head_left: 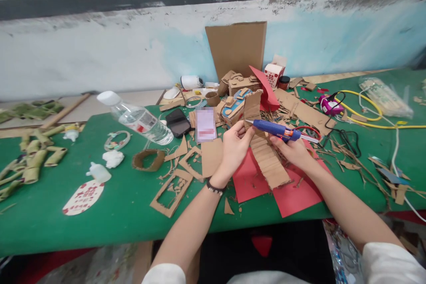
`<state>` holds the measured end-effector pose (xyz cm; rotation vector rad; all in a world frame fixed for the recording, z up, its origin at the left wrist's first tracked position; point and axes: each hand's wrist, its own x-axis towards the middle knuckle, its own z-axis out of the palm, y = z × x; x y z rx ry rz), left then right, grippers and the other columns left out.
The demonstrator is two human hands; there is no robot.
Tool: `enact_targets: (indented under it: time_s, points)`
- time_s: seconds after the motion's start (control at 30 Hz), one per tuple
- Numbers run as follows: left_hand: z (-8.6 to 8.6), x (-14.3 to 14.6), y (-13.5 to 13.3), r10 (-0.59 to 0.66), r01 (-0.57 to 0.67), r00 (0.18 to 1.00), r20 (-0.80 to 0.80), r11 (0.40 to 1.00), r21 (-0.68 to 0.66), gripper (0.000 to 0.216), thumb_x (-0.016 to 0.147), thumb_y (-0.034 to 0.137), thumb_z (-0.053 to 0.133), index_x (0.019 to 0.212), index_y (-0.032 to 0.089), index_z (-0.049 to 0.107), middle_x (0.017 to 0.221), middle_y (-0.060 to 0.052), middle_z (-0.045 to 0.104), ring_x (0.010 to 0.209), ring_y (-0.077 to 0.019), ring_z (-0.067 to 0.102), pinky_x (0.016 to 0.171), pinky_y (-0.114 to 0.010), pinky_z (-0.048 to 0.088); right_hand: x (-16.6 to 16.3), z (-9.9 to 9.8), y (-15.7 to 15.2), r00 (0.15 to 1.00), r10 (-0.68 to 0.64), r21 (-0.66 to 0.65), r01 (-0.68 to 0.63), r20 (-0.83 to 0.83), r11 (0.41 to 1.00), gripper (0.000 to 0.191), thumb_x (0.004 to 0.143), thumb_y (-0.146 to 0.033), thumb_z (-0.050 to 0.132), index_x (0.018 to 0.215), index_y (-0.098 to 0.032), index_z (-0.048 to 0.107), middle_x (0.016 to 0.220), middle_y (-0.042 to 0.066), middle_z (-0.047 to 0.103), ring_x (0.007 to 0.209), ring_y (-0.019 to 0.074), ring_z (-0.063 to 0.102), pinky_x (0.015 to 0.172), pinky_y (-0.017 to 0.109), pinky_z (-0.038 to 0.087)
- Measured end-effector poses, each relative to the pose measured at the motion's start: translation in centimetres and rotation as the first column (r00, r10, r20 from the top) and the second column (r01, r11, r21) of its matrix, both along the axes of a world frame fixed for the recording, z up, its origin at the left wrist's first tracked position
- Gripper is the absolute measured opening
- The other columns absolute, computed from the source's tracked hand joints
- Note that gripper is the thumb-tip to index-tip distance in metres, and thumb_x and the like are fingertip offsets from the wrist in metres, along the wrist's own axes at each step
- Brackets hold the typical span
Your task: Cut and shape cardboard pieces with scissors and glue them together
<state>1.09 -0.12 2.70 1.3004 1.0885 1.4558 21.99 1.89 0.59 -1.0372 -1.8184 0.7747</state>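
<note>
My left hand (235, 144) is closed on a long strip of corrugated cardboard (269, 159), gripping it by its left edge near the upper part. The strip is bent, its top end standing up and its lower end reaching down over red paper (296, 193). My right hand (291, 153) is wrapped round a blue hot glue gun (274, 129), whose nozzle points left at the strip, close to my left fingers. Just behind the strip is a cardboard model (234, 104) with blue patches. Whether the nozzle touches the cardboard I cannot tell.
Left of my hands are a water bottle (140, 120), a black phone (178, 122), a cardboard ring (148, 160) and a cut-out cardboard frame (171, 193). Cables (379, 113), a purple plug block (331, 104) and scraps lie on the right. A cardboard sheet (238, 49) leans on the wall.
</note>
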Motion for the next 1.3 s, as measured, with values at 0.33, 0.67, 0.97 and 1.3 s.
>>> enact_targets:
  time_s: [0.33, 0.67, 0.97, 1.3]
  points:
    - [-0.41, -0.06, 0.04, 0.003, -0.003, 0.999, -0.037, 1.000, 0.022, 0.030, 0.097, 0.048, 0.079, 0.096, 0.019, 0.074, 0.090, -0.005, 0.075, 0.085, -0.0199, 0.072, 0.083, -0.030, 0.062, -0.16, -0.06, -0.10, 0.999, -0.029, 0.010, 0.029, -0.017, 1.000, 0.038, 0.100, -0.067, 0.066, 0.101, -0.028, 0.069, 0.105, 0.008, 0.078, 0.102, 0.0322, 0.075, 0.101, 0.052, 0.063]
    - [-0.28, 0.03, 0.07, 0.004, -0.004, 1.000, -0.029, 1.000, 0.011, 0.029, 0.094, 0.046, 0.080, 0.090, 0.019, 0.070, 0.085, -0.003, 0.073, 0.081, -0.0181, 0.069, 0.081, -0.029, 0.061, -0.23, -0.20, -0.13, 0.999, -0.033, -0.022, 0.032, -0.040, 0.999, 0.038, 0.099, -0.066, 0.068, 0.101, -0.028, 0.071, 0.100, 0.007, 0.078, 0.105, 0.0325, 0.076, 0.101, 0.052, 0.065]
    - [0.20, 0.14, -0.03, -0.004, 0.005, 1.000, 0.005, 1.000, -0.006, 0.027, 0.092, 0.045, 0.081, 0.093, 0.019, 0.073, 0.090, -0.004, 0.077, 0.085, -0.0204, 0.074, 0.083, -0.031, 0.062, -0.21, -0.10, -0.29, 0.998, -0.037, -0.049, 0.035, -0.056, 0.998, 0.039, 0.099, -0.069, 0.070, 0.102, -0.030, 0.073, 0.091, 0.006, 0.077, 0.107, 0.0353, 0.077, 0.096, 0.054, 0.066]
    - [0.46, 0.23, -0.20, -0.014, 0.013, 0.999, 0.043, 1.000, 0.020, 0.025, 0.094, 0.039, 0.081, 0.105, 0.017, 0.077, 0.104, -0.008, 0.085, 0.096, -0.0237, 0.081, 0.089, -0.033, 0.065, -0.07, -0.36, -0.24, 0.997, -0.056, -0.034, 0.055, -0.045, 0.998, 0.042, 0.100, -0.071, 0.067, 0.105, -0.030, 0.075, 0.095, 0.007, 0.079, 0.115, 0.0374, 0.076, 0.096, 0.054, 0.066]
